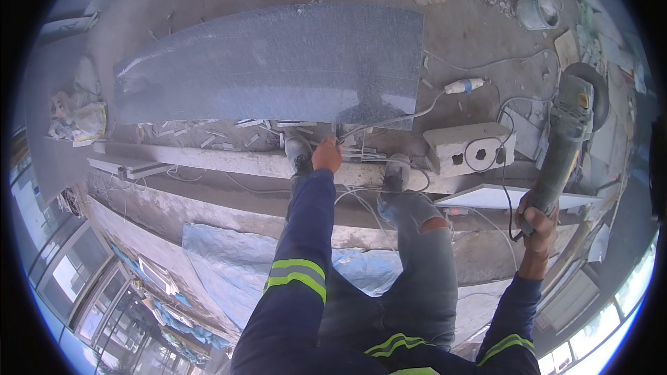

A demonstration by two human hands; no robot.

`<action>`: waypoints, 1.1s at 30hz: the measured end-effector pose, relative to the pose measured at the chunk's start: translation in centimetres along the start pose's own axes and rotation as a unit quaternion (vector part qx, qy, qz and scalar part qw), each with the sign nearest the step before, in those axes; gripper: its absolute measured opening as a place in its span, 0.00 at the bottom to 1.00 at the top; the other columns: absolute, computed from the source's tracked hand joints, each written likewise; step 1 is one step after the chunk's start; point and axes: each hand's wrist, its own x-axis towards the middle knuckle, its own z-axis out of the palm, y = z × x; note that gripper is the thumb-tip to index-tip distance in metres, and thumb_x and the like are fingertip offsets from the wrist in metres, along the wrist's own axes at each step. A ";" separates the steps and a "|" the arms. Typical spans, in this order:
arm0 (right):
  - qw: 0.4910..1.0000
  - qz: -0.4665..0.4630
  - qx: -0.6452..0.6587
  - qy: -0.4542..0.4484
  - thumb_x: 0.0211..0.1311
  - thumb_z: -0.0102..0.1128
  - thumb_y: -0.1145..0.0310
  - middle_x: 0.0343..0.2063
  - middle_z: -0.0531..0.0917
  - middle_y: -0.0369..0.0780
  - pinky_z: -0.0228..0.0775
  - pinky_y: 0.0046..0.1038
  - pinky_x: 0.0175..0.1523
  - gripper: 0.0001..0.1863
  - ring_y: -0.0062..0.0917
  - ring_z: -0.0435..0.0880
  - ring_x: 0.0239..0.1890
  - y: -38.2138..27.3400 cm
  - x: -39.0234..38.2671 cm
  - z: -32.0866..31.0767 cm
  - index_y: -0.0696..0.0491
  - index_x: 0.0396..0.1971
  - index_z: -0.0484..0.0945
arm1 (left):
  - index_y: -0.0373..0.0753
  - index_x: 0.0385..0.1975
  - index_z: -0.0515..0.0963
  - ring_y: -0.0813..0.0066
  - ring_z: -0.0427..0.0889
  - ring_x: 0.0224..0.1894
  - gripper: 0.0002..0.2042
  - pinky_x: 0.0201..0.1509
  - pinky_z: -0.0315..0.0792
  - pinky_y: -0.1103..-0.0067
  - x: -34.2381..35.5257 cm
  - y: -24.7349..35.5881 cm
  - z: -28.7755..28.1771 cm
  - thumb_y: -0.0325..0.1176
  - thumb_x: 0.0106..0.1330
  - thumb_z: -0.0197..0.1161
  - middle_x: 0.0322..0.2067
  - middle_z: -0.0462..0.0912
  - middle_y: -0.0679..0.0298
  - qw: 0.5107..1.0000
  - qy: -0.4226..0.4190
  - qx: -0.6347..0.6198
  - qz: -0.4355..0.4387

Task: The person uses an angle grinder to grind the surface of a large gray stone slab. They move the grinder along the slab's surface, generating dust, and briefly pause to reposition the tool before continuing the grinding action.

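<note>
My right hand (539, 228), at the right, is wrapped round the rear handle of an angle grinder (568, 121). The grinder is held up, its large round disc (595, 97) pointing away from me. My left hand (326, 155) is closed beside the near edge of a grey stone slab (271, 62). A thin dark end shows at its fingertips, and a power cable (396, 123) runs up to it; what the fingers hold is not clear. The slab lies flat ahead of me, with a curved far edge and a straight right end.
A cable connector (463, 86) lies right of the slab. Nearer is a pale block with holes (469, 147). Narrow stone offcuts (208, 140) litter the ground along a concrete ledge (229, 160). A bucket (537, 12) stands far right. My shoes (299, 151) are by the ledge, among loose cables.
</note>
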 end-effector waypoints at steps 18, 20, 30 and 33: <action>0.999 0.018 0.041 0.026 0.50 0.82 0.57 0.27 0.82 0.38 0.65 0.23 0.21 0.38 0.19 0.75 0.18 -6.6 -4.7 -0.7 0.60 0.57 0.74 | 0.30 0.87 0.46 0.42 0.74 0.78 0.47 0.81 0.69 0.68 -14.6 23.7 4.8 0.42 0.78 0.69 0.83 0.50 0.26 0.800 -0.386 -0.446 0.113; 0.999 0.023 0.004 0.034 0.51 0.81 0.57 0.27 0.81 0.36 0.63 0.23 0.21 0.37 0.19 0.74 0.18 -8.0 -4.9 -0.3 0.60 0.56 0.75 | 0.31 0.87 0.47 0.37 0.74 0.76 0.46 0.80 0.70 0.64 -16.9 25.6 2.7 0.42 0.79 0.68 0.83 0.45 0.25 0.850 -0.375 -0.334 0.161; 0.962 -0.089 -0.258 -0.020 0.55 0.74 0.69 0.34 0.84 0.35 0.75 0.26 0.42 0.30 0.20 0.81 0.35 -20.4 -4.2 12.2 0.61 0.58 0.78 | 0.31 0.69 0.79 0.39 0.88 0.58 0.28 0.66 0.79 0.58 -25.7 0.5 -22.2 0.48 0.79 0.61 0.55 0.89 0.39 0.951 -0.116 -0.276 0.075; 0.929 -0.108 -0.345 -0.082 0.52 0.75 0.69 0.36 0.87 0.37 0.77 0.28 0.45 0.31 0.22 0.83 0.37 -26.1 -4.3 19.5 0.63 0.58 0.80 | 0.33 0.72 0.77 0.41 0.86 0.64 0.31 0.70 0.77 0.57 -30.4 -10.1 -30.3 0.52 0.80 0.61 0.61 0.87 0.40 0.990 -0.108 -0.086 0.010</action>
